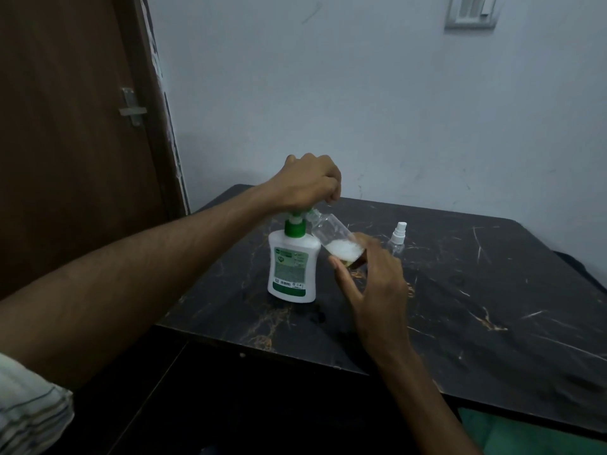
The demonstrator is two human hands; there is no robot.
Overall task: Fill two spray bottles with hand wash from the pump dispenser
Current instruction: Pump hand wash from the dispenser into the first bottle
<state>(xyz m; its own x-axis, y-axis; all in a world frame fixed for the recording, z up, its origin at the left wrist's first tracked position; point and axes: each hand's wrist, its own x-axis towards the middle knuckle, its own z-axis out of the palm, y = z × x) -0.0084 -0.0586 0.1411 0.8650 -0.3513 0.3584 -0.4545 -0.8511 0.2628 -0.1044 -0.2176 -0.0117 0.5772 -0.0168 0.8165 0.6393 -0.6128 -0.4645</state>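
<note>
A white hand wash dispenser with a green pump stands upright on the black marble table. My left hand sits on top of the pump head with its fingers curled over it. My right hand holds a clear, uncapped spray bottle by its base. The bottle is tilted, its mouth against the pump nozzle, and white liquid lies in its lower end. A second clear spray bottle with a white sprayer cap stands upright just right of my right hand.
The table's near edge runs across below the dispenser, with dark space under it. A brown door with a metal handle stands at the left. A pale wall with a switch plate rises behind the table.
</note>
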